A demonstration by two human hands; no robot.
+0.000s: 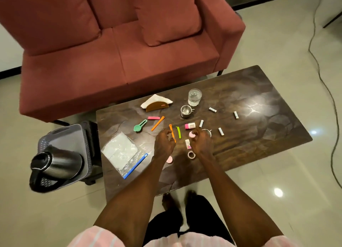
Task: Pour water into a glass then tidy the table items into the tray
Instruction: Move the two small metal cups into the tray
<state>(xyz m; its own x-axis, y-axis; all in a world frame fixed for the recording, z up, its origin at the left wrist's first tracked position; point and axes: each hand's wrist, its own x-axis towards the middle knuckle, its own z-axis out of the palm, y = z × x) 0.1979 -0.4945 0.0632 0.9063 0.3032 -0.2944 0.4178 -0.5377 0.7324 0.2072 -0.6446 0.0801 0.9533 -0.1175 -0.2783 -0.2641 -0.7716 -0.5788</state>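
Observation:
On the dark wooden table (259,91), a glass (194,97) with water in it stands at the back, and a small steel cup (186,111) sits just in front of it. My left hand (164,142) pinches the lower end of an orange clip (171,131). My right hand (201,142) curls its fingertips on a pink round cap (191,135). A green clip (178,132) lies between the hands. The grey tray (74,135) sits on a stool left of the table, with a steel kettle (53,165) lying on it.
Around the hands lie a pink clip (153,118), a second orange clip (157,123), a green spoon clip (140,125), a pink-white bottle (190,125), several white tubes (212,109), a ring (191,155) and a plastic bag (120,152). A napkin holder (157,104) stands at the back. The red sofa (111,52) is behind.

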